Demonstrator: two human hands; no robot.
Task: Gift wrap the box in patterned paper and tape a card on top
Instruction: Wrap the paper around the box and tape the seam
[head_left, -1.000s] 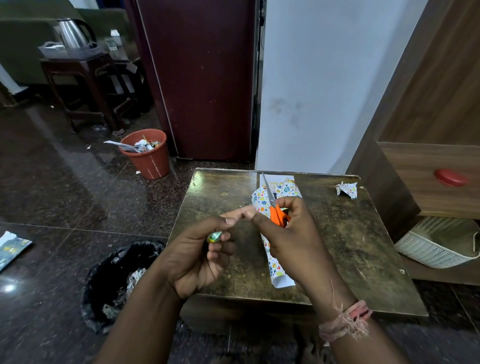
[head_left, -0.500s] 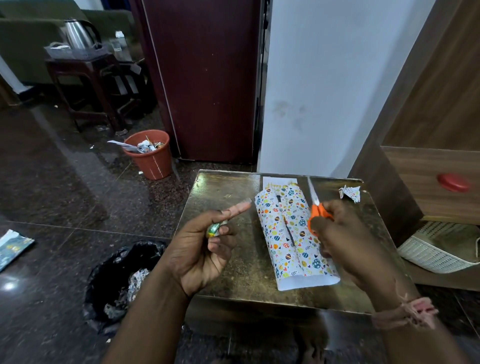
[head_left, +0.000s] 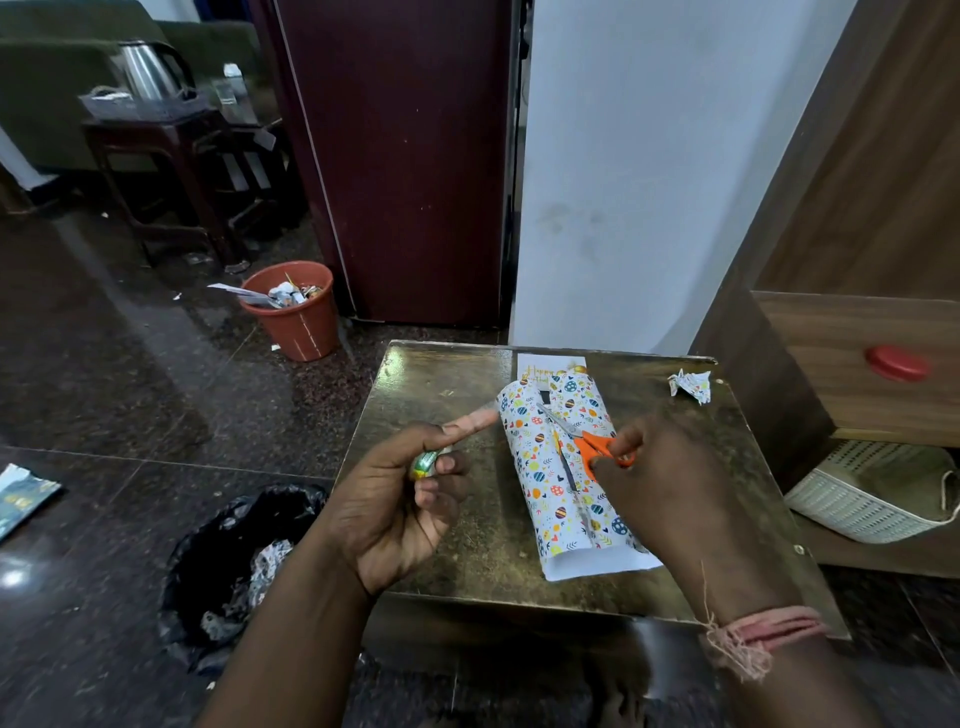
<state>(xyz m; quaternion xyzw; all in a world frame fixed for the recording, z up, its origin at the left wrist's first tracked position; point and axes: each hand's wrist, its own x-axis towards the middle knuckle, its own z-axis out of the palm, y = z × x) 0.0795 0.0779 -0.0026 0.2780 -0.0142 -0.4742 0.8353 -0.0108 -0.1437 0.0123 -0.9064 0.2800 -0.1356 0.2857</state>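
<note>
The left half of the dark table (head_left: 431, 384) lay bare from the far edge to the near edge, leaving open room for a hand to pass there. Down the middle-right, the box wrapped in patterned paper (head_left: 558, 483) took up a long strip, with orange-handled scissors (head_left: 597, 447) lying across its top and a white card (head_left: 550, 366) just beyond its far end; a crumpled paper scrap (head_left: 690, 385) sat near the far right corner. A white wall (head_left: 623, 182) closed off the far side, a wooden cabinet (head_left: 872, 364) stood close along the right, and a black-lined bin (head_left: 234, 566) stood on the floor just beside the table's left edge.
</note>
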